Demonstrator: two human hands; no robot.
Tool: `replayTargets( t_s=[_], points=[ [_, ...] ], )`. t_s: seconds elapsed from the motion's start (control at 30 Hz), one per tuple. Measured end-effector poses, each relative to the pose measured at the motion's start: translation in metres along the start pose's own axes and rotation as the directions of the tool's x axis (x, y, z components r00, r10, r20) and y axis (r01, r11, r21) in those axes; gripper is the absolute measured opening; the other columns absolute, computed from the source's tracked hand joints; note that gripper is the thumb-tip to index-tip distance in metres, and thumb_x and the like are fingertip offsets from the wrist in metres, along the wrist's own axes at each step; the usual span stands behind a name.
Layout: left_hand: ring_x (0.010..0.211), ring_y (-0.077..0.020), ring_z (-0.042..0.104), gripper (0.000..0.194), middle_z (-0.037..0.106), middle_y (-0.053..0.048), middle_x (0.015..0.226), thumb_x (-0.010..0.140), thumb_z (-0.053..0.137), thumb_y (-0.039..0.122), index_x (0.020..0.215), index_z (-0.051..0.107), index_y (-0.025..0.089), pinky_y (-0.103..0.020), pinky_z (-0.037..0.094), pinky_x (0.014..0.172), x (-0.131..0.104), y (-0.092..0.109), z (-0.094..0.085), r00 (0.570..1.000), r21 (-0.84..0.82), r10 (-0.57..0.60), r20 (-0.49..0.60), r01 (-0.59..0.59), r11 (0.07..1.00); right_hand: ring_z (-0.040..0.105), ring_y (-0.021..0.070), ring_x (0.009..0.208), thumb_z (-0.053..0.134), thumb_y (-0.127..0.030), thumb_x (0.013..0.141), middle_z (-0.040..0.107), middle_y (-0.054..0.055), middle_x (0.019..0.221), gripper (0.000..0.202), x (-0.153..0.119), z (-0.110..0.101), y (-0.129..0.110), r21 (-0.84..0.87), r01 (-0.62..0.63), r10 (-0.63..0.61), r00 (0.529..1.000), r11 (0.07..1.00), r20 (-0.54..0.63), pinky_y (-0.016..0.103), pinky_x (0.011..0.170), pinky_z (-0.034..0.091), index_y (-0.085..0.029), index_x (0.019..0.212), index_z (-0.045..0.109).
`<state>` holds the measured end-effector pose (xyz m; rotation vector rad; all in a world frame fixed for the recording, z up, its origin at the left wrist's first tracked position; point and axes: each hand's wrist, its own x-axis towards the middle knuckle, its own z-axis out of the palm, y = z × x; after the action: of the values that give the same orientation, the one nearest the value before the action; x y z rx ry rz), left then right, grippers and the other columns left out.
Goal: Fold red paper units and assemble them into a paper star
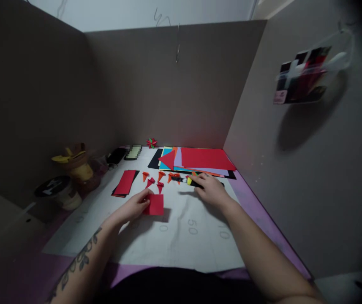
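Note:
A small red paper square (156,205) is pinched by its left side between the thumb and fingers of my left hand (140,203). Further right, my right hand (210,188) is closed over a long black-and-yellow tool (189,180). Its narrow dark end points left; whether it is a cutter or scissors I cannot tell. Behind the square lie several small folded paper pieces: red ones (160,186) nearer, orange ones (145,176) beyond. The tool's dark end partly covers one orange piece.
Red paper strips (126,182) lie on the left. Coloured sheets (208,158) are stacked at the back, beside a red-and-green paper flower (151,142). A lidded tub (60,192) and a tool-filled container (81,166) stand far left. Grey panels (174,88) enclose the table.

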<state>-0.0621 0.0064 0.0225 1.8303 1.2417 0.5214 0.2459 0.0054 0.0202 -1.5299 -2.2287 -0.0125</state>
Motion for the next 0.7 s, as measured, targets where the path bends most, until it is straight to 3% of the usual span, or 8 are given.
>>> replayTargets(
  t_s=[0.1, 0.2, 0.3, 0.37, 0.43, 0.53, 0.63, 0.7],
  points=[
    [0.085, -0.0183, 0.06, 0.035, 0.066, -0.004, 0.098, 0.079, 0.039, 0.016, 0.103, 0.063, 0.022, -0.026, 0.044, 0.071, 0.019, 0.009, -0.004, 0.979, 0.307, 0.12, 0.165, -0.166, 0.937, 0.054, 0.0234, 0.098, 0.045, -0.022, 0.084, 0.059, 0.011, 0.111, 0.045, 0.001, 0.005, -0.003, 0.164, -0.036, 0.044, 0.998, 0.986, -0.048, 0.035, 0.082, 0.042, -0.021, 0.129, 0.048],
    [0.094, -0.0208, 0.059, 0.045, 0.063, -0.006, 0.107, 0.081, 0.038, 0.012, 0.118, 0.058, 0.026, -0.028, 0.043, 0.079, 0.039, 0.02, 0.0, 0.94, 0.541, 0.22, 0.259, -0.33, 0.774, 0.058, 0.0215, 0.089, 0.04, -0.021, 0.085, 0.063, 0.009, 0.103, 0.037, 0.001, 0.011, -0.008, 0.372, -0.087, 0.121, 0.99, 0.924, -0.071, 0.034, 0.077, 0.044, -0.02, 0.119, 0.054],
    [0.102, -0.0239, 0.055, 0.047, 0.059, -0.011, 0.112, 0.081, 0.039, 0.011, 0.125, 0.052, 0.023, -0.033, 0.042, 0.085, 0.045, 0.024, 0.007, 0.942, 0.685, 0.301, 0.148, -0.317, 0.656, 0.059, 0.0184, 0.075, 0.037, -0.026, 0.086, 0.064, 0.004, 0.086, 0.029, 0.003, 0.019, -0.009, 0.604, -0.181, 0.309, 0.944, 0.776, -0.114, 0.031, 0.069, 0.045, -0.02, 0.108, 0.056],
    [0.106, -0.0238, 0.053, 0.045, 0.057, -0.011, 0.116, 0.083, 0.04, 0.014, 0.125, 0.051, 0.021, -0.033, 0.042, 0.087, 0.041, 0.023, 0.009, 0.951, 0.685, 0.299, 0.079, -0.27, 0.677, 0.058, 0.0168, 0.07, 0.035, -0.031, 0.087, 0.063, 0.003, 0.082, 0.029, 0.004, 0.027, -0.008, 0.734, -0.21, 0.436, 0.891, 0.646, -0.129, 0.029, 0.065, 0.045, -0.02, 0.105, 0.054],
    [0.109, -0.0229, 0.051, 0.041, 0.055, -0.01, 0.12, 0.083, 0.043, 0.02, 0.124, 0.051, 0.021, -0.032, 0.042, 0.088, 0.033, 0.018, 0.011, 0.956, 0.643, 0.278, 0.098, -0.274, 0.715, 0.057, 0.0164, 0.07, 0.034, -0.036, 0.088, 0.062, 0.003, 0.081, 0.03, 0.005, 0.038, -0.01, 0.796, -0.203, 0.516, 0.843, 0.57, -0.154, 0.03, 0.065, 0.046, -0.019, 0.104, 0.052],
    [0.109, -0.0244, 0.05, 0.047, 0.055, -0.009, 0.121, 0.077, 0.058, 0.032, 0.122, 0.051, 0.022, -0.034, 0.041, 0.09, 0.022, 0.01, 0.012, 0.944, 0.612, 0.265, 0.198, -0.33, 0.719, 0.057, 0.0184, 0.084, 0.049, -0.04, 0.082, 0.061, 0.006, 0.096, 0.032, 0.005, 0.053, -0.018, 0.767, -0.128, 0.472, 0.847, 0.628, -0.245, 0.033, 0.076, 0.046, -0.019, 0.107, 0.05],
    [0.109, -0.026, 0.049, 0.058, 0.056, -0.008, 0.119, 0.07, 0.066, 0.037, 0.124, 0.05, 0.024, -0.035, 0.04, 0.091, 0.018, 0.005, 0.017, 0.938, 0.609, 0.264, 0.225, -0.347, 0.714, 0.055, 0.0211, 0.094, 0.065, -0.032, 0.07, 0.058, 0.007, 0.108, 0.048, 0.004, 0.058, -0.028, 0.614, -0.088, 0.278, 0.935, 0.784, -0.22, 0.035, 0.083, 0.044, -0.021, 0.114, 0.049],
    [0.108, -0.0264, 0.05, 0.055, 0.057, -0.01, 0.117, 0.072, 0.063, 0.035, 0.124, 0.049, 0.023, -0.036, 0.039, 0.09, 0.018, 0.002, 0.022, 0.953, 0.626, 0.258, 0.161, -0.3, 0.72, 0.055, 0.0214, 0.097, 0.065, -0.026, 0.069, 0.056, 0.007, 0.112, 0.05, 0.003, 0.053, -0.03, 0.499, -0.057, 0.15, 0.978, 0.865, -0.148, 0.035, 0.084, 0.044, -0.022, 0.117, 0.049]
  ],
)
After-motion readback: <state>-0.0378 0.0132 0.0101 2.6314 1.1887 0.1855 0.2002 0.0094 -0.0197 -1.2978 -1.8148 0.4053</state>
